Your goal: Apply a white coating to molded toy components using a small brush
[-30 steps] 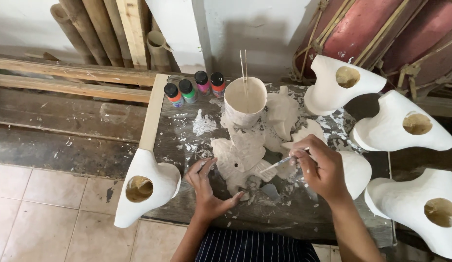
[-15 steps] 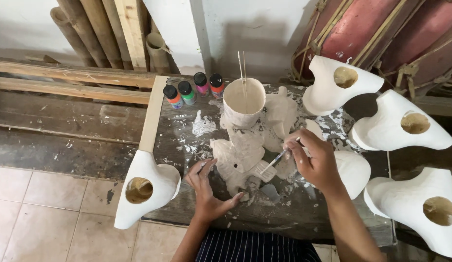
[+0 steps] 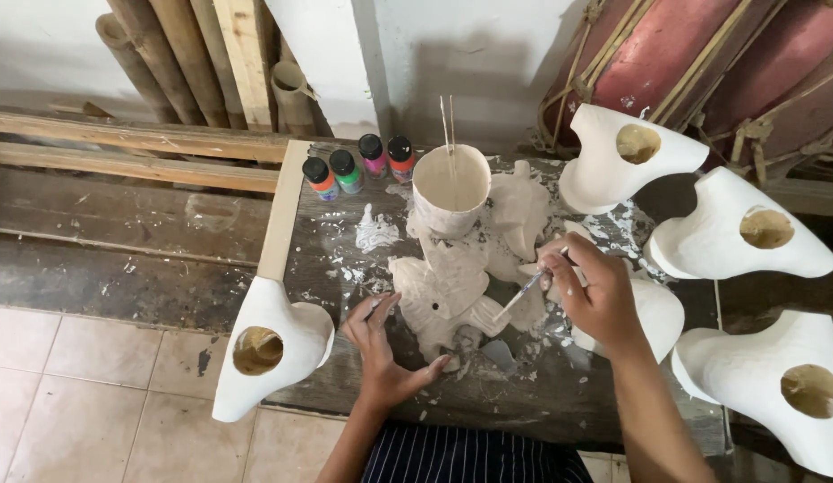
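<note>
Now brush (image 3: 524, 292) over white carving (image 3: 448, 295)

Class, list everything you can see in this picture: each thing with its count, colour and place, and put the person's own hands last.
Carved fish figure: one, white, table centre.
Brush: one, thin, in right hand, tip on fish.
Cup: one, white, behind fish, two thin sticks inside.
Paint bottles: four, black caps, table's far edge.
Hollow white forms: four plain, one at left corner, three at right.
Table: one, dark, white-spattered.
Bamboo poles: several, brown, against wall.
Left hand: steadies fish.
Right hand: holds brush.
</note>
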